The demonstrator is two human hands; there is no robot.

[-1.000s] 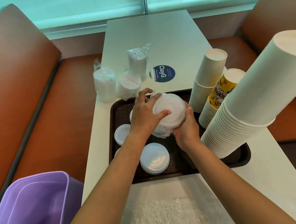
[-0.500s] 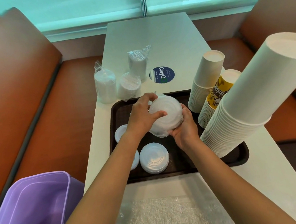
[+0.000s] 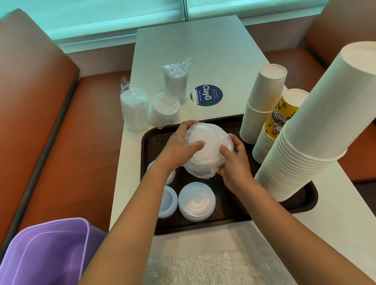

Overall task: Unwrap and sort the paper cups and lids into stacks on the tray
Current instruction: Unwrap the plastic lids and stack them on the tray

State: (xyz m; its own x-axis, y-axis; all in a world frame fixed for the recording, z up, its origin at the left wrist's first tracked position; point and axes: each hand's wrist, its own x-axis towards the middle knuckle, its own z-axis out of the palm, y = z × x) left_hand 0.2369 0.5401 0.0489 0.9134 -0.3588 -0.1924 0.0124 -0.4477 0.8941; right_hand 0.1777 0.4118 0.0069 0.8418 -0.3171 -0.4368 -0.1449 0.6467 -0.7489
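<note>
Over the dark brown tray point(image 3: 235, 216), both hands hold a stack of clear lids in thin plastic wrap point(image 3: 208, 149). My left hand point(image 3: 178, 148) grips its left side, thumb across the top lid. My right hand point(image 3: 235, 163) pinches the lower right edge. Two white lid stacks point(image 3: 197, 202) point(image 3: 168, 201) sit at the tray's front left; a third is mostly hidden under my left wrist. Tall white paper cup stacks point(image 3: 309, 144) point(image 3: 261, 103) and a yellow printed cup stack point(image 3: 279, 119) lean on the tray's right side.
Three wrapped lid packs point(image 3: 134, 108) point(image 3: 165, 109) point(image 3: 176, 79) stand on the white table point(image 3: 196, 49) beyond the tray. A purple bin point(image 3: 40, 269) sits at lower left on the orange bench. Bubble wrap point(image 3: 206, 276) lies at the table's near edge.
My right thumb has come up onto the wrapped stack's lower right edge, and my left fingers have curled further round its far side. The stack stays over the tray.
</note>
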